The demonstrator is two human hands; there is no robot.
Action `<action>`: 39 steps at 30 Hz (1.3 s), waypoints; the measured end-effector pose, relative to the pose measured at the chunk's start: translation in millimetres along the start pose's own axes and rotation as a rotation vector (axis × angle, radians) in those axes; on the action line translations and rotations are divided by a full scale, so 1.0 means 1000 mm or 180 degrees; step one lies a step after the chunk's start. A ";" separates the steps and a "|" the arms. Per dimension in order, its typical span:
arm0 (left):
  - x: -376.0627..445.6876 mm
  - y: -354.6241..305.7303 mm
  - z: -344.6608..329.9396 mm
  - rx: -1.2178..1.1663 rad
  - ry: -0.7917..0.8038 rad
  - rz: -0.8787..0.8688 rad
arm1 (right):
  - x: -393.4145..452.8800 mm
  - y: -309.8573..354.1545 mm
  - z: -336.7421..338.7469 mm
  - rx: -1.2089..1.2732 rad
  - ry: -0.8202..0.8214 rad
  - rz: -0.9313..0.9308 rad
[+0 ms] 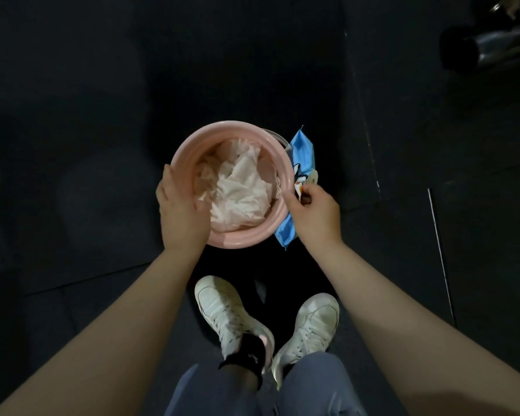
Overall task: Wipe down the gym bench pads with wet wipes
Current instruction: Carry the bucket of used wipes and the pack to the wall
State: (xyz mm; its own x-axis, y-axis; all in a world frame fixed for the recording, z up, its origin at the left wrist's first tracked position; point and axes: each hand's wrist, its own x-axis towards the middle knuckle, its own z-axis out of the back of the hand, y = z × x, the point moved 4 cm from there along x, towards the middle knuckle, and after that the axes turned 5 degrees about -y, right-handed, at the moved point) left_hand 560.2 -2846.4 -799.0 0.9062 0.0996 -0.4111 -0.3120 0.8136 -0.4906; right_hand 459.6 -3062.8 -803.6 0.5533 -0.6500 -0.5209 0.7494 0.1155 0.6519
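Both hands are at a round pink basin (189, 145) that sits on the dark floor (87, 115). Left hand (182, 207) lies over the basin's near-left rim, thumb hooked inside, fingers curled around the edge. Right hand (312, 210) pinches the near end of a blue wet wipes pack (302, 151), which lies just beside the basin's right rim, touching it. That pack is soft, glossy film with crimped ends; a white cartoon print and a small label show on it, but the writing is too small to read. Inside the smooth plastic basin lies a heap of crumpled white wipes (240, 187), creased and limp. Two white lace-up sneakers (222, 313) and grey-blue trouser legs stand on the floor's near edge. A shiny metal bar (493, 40) is at the far right corner.
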 end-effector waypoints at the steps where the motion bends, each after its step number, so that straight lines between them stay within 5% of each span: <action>1: 0.001 0.001 0.002 -0.0020 -0.0033 -0.0052 | 0.000 0.000 -0.001 -0.0047 0.0005 -0.0014; 11: -0.011 0.006 0.057 -0.0569 0.0090 0.0272 | -0.033 0.033 0.027 -0.0105 -0.0059 0.0015; 23: -0.126 -0.118 0.204 -0.0823 0.0360 0.0078 | -0.163 0.128 0.192 0.0111 -0.0240 -0.0229; 33: -0.242 -0.250 0.345 -0.0500 0.0751 -0.1054 | -0.314 0.213 0.350 0.0363 -0.0975 -0.0187; 39: -0.304 -0.310 0.375 -0.0328 0.1415 -0.1563 | -0.390 0.220 0.405 0.0833 -0.1233 -0.0594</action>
State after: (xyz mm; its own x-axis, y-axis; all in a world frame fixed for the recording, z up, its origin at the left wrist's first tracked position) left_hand 488.6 -2914.3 -233.2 0.7529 -0.5317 -0.3878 0.0611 0.6431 -0.7633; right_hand 261.0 -3088.4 -233.7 0.2058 -0.8784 -0.4313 0.6790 -0.1892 0.7093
